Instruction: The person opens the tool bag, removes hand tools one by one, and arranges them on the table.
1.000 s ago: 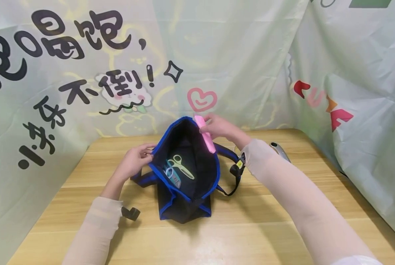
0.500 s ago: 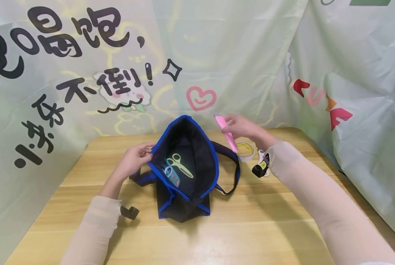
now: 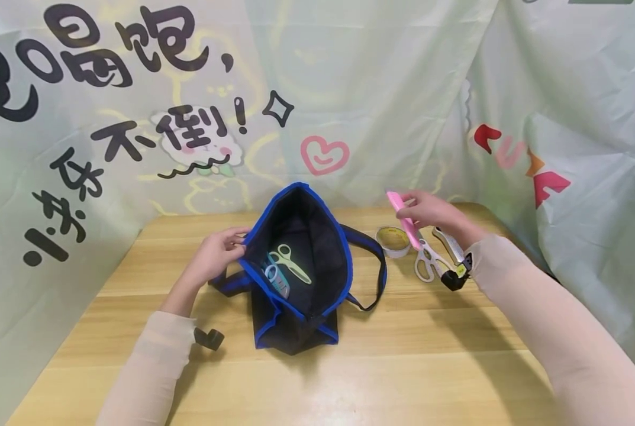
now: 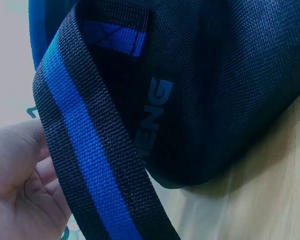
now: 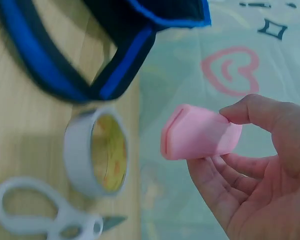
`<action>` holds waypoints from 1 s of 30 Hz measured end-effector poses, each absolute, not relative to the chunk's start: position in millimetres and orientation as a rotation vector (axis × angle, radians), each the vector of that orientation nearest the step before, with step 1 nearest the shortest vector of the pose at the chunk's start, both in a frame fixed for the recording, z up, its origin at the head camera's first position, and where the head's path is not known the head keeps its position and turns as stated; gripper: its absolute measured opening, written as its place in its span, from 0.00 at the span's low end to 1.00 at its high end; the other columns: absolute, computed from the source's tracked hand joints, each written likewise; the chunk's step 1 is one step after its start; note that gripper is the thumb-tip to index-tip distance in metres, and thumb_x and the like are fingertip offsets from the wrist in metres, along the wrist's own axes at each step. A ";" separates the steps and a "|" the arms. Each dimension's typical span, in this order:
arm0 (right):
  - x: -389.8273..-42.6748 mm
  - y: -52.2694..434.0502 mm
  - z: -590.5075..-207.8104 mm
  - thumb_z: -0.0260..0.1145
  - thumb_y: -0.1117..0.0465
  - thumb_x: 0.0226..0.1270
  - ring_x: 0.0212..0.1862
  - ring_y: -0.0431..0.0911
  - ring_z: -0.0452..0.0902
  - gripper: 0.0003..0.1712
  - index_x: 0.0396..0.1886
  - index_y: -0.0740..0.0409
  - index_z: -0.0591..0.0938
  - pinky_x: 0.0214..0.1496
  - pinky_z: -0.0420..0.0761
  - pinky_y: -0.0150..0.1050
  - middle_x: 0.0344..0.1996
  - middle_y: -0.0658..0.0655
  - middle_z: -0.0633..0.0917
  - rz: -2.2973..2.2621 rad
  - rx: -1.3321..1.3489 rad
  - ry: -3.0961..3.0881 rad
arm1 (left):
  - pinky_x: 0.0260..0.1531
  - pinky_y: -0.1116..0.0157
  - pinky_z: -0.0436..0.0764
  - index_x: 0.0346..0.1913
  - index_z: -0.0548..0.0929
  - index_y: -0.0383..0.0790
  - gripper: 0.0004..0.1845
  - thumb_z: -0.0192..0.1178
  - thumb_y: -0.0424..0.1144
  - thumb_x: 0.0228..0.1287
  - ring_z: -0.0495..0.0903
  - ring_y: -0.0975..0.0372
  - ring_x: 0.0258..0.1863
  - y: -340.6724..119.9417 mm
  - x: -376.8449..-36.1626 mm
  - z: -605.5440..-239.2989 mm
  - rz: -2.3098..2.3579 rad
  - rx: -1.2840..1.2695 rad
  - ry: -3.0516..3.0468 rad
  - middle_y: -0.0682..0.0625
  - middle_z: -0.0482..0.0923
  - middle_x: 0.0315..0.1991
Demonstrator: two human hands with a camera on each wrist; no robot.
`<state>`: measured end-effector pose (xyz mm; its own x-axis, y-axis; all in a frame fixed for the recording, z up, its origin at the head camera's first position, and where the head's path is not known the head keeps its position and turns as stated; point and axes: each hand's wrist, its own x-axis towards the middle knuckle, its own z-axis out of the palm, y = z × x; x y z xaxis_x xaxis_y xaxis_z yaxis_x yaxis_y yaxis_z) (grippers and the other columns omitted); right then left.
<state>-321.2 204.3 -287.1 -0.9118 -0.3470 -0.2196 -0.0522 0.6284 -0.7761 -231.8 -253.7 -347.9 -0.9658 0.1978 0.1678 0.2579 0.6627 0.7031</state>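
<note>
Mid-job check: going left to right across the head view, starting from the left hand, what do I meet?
Left hand → bag → roll of tape → white scissors. Left out for overlap: the right hand and the pink item it holds.

A slim pink bar-shaped object (image 3: 409, 230) is held aloft, tilted, to the right of a black woven-fabric bag (image 3: 330, 266) with blue edging that stands wide open.
</note>
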 end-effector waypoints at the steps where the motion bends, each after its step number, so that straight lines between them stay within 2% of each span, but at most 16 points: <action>1: -320.8 209.4 -288.0 0.60 0.65 0.67 0.43 0.55 0.80 0.37 0.70 0.75 0.57 0.45 0.84 0.46 0.54 0.76 0.72 -1.169 -0.306 2.513 | 0.46 0.50 0.82 0.65 0.75 0.37 0.23 0.58 0.31 0.67 0.81 0.44 0.49 -253.6 -232.0 -347.5 -1.203 -0.385 -2.795 0.36 0.81 0.50; 10: -319.0 252.6 -297.3 0.60 0.64 0.68 0.33 0.48 0.81 0.37 0.68 0.80 0.57 0.38 0.85 0.43 0.47 0.74 0.76 -1.070 -0.267 2.615 | 0.46 0.49 0.82 0.66 0.75 0.39 0.24 0.58 0.33 0.67 0.81 0.44 0.49 -253.8 -231.1 -346.1 -1.213 -0.373 -2.812 0.35 0.80 0.52; 15: -317.0 278.9 -309.4 0.61 0.61 0.67 0.32 0.46 0.81 0.39 0.67 0.81 0.57 0.40 0.85 0.46 0.49 0.76 0.74 -1.024 -0.223 2.674 | 0.47 0.49 0.82 0.66 0.74 0.38 0.24 0.58 0.32 0.68 0.81 0.44 0.49 -253.2 -231.4 -346.4 -1.225 -0.378 -2.813 0.35 0.80 0.53; 23: -308.4 316.4 -330.6 0.61 0.63 0.67 0.31 0.47 0.80 0.37 0.64 0.85 0.57 0.36 0.85 0.44 0.48 0.81 0.72 -0.969 -0.179 2.746 | 0.45 0.50 0.83 0.66 0.75 0.38 0.24 0.58 0.32 0.67 0.81 0.44 0.48 -251.6 -229.8 -347.3 -1.229 -0.386 -2.806 0.34 0.80 0.52; 30: -305.3 344.1 -353.5 0.62 0.60 0.66 0.30 0.48 0.79 0.34 0.61 0.80 0.61 0.33 0.82 0.42 0.42 0.76 0.76 -0.884 -0.122 2.796 | 0.44 0.52 0.83 0.66 0.74 0.37 0.23 0.58 0.32 0.68 0.81 0.44 0.49 -252.3 -230.3 -348.8 -1.235 -0.383 -2.807 0.34 0.80 0.52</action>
